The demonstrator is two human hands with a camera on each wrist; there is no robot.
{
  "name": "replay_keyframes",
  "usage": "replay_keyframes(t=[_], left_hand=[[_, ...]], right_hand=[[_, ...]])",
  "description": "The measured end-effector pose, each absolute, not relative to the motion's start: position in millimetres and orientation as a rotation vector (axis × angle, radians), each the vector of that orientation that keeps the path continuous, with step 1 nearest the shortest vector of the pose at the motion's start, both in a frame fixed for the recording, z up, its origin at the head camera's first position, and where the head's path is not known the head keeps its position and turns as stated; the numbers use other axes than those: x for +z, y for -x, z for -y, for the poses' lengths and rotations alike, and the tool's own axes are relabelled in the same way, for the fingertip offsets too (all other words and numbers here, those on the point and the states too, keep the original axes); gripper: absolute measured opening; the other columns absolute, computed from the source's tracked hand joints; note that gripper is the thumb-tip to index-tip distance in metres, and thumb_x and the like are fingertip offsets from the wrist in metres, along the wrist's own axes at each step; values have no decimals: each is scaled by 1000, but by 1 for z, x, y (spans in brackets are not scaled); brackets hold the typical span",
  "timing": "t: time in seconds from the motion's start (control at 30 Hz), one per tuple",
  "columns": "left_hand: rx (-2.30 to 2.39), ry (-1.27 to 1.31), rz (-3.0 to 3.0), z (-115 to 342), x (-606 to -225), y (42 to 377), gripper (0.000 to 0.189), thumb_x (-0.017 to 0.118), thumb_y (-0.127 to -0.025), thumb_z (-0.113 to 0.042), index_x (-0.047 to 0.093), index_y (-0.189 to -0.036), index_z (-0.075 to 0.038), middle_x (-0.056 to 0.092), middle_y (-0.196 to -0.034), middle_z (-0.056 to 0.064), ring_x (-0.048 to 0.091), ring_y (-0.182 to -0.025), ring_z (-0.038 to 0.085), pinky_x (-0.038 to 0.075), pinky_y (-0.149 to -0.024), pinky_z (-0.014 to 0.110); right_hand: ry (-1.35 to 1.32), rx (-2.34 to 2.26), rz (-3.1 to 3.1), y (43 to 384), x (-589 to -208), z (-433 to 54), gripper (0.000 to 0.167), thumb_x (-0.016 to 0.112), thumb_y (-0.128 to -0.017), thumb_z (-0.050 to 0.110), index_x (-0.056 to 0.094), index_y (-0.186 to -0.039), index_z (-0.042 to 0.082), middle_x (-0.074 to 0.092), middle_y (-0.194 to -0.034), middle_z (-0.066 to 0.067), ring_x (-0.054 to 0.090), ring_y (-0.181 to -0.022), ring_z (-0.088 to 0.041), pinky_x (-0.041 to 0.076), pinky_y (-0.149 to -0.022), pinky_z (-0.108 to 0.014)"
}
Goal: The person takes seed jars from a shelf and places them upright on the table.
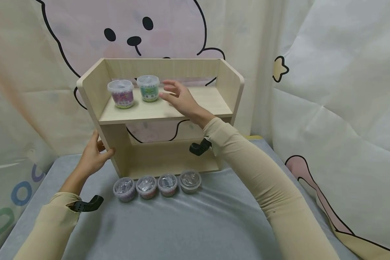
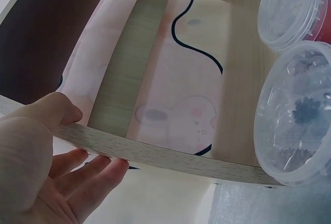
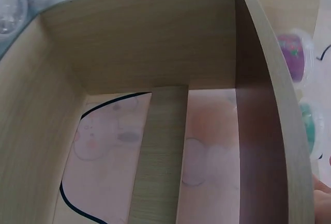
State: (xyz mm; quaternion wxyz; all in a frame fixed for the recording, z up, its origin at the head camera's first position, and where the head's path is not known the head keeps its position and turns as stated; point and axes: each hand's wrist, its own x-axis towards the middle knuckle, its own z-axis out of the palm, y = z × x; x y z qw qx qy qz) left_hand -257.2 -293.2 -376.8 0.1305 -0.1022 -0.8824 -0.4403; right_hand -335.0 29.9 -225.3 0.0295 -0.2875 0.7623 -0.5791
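A pale wooden two-tier shelf (image 1: 162,115) stands on the table. My left hand (image 1: 92,155) grips its left side panel; in the left wrist view the thumb (image 2: 64,107) lies inside and the fingers outside. On the upper tier are two lidded clear plastic tubs, one with purple contents (image 1: 122,98) at the left and one with a green label (image 1: 149,90) beside it. My right hand (image 1: 182,103) is just right of the green tub, fingers spread and loosely bent, holding nothing. Whether a fingertip touches the tub is hard to tell.
Several more clear-lidded tubs stand in a row in front of the shelf, from a purplish one (image 1: 125,189) to a greyish one (image 1: 190,181). A blue-grey cloth (image 1: 182,227) covers the table. Behind hangs a printed curtain (image 1: 247,43).
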Motion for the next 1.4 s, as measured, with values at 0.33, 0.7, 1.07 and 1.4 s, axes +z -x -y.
replay_keyframes(t=[0.33,0.7,1.07,1.4], left_hand=[[-1284,318,2561,295,-376,258,97,65,-94,-4,2,-164,-28,31,-159,33,47,-129,64,57,-85,63],[-1250,329,2560,295,-375,257,93,63,-94,-3,4,-164,-20,33,-156,35,47,-129,64,47,-94,71],[-1256,325,2558,292,-377,258,92,63,-93,-1,6,-163,-18,35,-154,36,47,-129,64,48,-95,69],[-1252,339,2550,291,-379,259,91,63,-93,0,7,-163,-18,35,-153,37,47,-127,65,47,-93,73]], right_hand=[[827,-1832,-2400,359,-224,7,74,64,-98,27,26,-160,14,31,-164,-13,35,-152,-28,35,-122,-33],[667,-1809,-2412,363,-221,18,86,68,-97,30,15,-164,22,30,-167,-4,30,-155,-15,30,-124,-30],[626,-1731,-2552,359,-224,26,76,58,-100,44,22,-162,18,52,-148,-11,51,-134,-19,44,-111,-29],[621,-1842,-2507,359,-226,24,67,64,-99,39,38,-154,14,57,-146,-10,54,-134,-19,46,-111,-27]])
